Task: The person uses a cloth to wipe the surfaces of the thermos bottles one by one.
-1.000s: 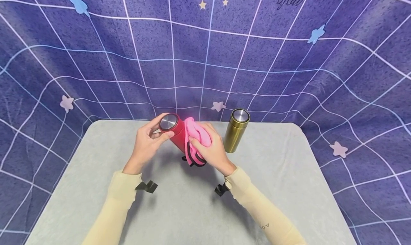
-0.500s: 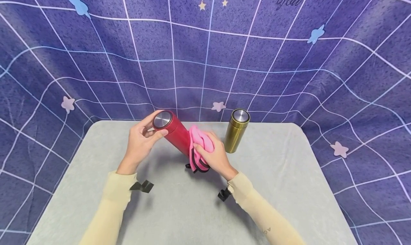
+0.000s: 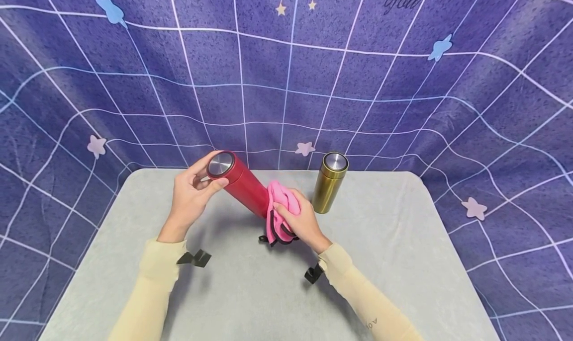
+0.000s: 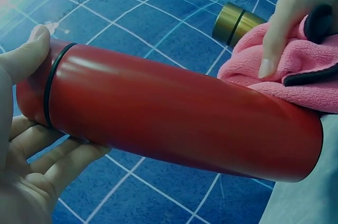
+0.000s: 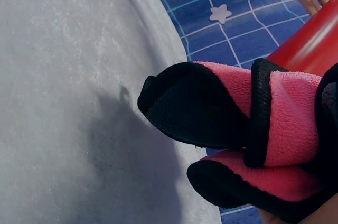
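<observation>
Red flask [image 3: 246, 188] tilted, long axis approx 10-to-4 o'clock, at 3 o'clock from L hand [image 3: 190, 194], whose thumb + fingers span its cap end. R hand [image 3: 305, 220], nearer base, grips bunched pink cloth [image 3: 284, 197] against it; far-side fingers hidden, can't tell curl.

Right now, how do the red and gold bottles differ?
The red bottle is tilted; the gold bottle stands upright on the table. The left hand grips the red bottle near its top, while neither hand holds the gold bottle. Both are cylindrical and silvery-topped.
</observation>
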Demonstrator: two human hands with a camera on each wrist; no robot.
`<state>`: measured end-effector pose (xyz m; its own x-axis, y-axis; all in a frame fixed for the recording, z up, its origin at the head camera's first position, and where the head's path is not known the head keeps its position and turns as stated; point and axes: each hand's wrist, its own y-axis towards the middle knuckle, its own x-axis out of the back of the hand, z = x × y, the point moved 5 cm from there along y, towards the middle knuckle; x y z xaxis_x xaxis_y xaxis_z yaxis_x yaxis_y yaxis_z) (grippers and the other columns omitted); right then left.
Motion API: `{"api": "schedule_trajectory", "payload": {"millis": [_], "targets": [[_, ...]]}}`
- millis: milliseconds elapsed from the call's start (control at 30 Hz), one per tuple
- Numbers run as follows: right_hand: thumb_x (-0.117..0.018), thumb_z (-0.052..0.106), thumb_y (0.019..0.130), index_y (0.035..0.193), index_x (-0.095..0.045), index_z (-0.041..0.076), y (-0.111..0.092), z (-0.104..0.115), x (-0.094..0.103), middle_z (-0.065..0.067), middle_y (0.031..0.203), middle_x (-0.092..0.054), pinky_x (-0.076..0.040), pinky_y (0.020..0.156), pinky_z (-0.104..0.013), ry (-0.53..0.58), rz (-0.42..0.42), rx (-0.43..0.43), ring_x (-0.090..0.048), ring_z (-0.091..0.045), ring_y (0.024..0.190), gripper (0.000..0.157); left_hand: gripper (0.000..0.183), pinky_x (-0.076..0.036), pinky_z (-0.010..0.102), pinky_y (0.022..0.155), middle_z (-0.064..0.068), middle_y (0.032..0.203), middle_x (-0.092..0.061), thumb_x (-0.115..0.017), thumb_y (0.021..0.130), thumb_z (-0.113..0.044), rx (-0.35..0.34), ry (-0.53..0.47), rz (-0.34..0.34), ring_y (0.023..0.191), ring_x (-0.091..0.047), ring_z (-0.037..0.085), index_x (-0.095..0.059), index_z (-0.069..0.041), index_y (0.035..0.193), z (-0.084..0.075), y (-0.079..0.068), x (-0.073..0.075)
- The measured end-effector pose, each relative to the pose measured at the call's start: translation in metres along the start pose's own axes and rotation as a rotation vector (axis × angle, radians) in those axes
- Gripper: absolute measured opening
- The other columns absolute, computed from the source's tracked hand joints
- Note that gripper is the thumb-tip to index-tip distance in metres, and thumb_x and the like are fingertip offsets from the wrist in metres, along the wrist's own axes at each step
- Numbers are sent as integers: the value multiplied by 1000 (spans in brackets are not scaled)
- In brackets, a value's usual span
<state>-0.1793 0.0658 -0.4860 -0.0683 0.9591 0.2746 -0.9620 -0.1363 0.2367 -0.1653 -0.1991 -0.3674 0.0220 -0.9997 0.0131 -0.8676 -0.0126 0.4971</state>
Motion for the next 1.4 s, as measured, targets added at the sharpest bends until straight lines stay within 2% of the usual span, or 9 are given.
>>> {"api": "schedule_trajectory", "payload": {"millis": [333,600,1000,1400], "targets": [[-80,28,96,133,-70,14,-2,3,1,-3,124,-72,-57,94,-31,-7,-11,6,-65,-18,107,41,60,-62,22,90,-2,128,-76,-81,89,8,6,16,15,111,-74,12,-61,7,145,2,0,-3],[-79,27,95,133,-70,14,0,13,-1,-2,124,-71,-56,96,-33,-4,-15,11,-65,-17,108,41,63,-62,23,91,-2,129,-76,-83,87,9,64,49,29,113,-74,12,-66,-4,146,8,-1,-9],[-79,28,94,130,-71,12,9,42,-4,-4,118,-72,-58,90,-32,13,-32,76,-66,-18,103,40,66,-62,25,93,-3,128,-76,-85,85,10,74,75,57,113,-73,11,-66,-6,146,15,-5,-16],[-82,21,94,133,-72,12,15,78,-2,-5,120,-72,-57,92,-31,59,-46,200,-66,-18,105,41,64,-62,25,93,1,129,-76,-86,86,6,72,87,66,113,-73,10,-66,-7,146,17,-5,-18]]}}
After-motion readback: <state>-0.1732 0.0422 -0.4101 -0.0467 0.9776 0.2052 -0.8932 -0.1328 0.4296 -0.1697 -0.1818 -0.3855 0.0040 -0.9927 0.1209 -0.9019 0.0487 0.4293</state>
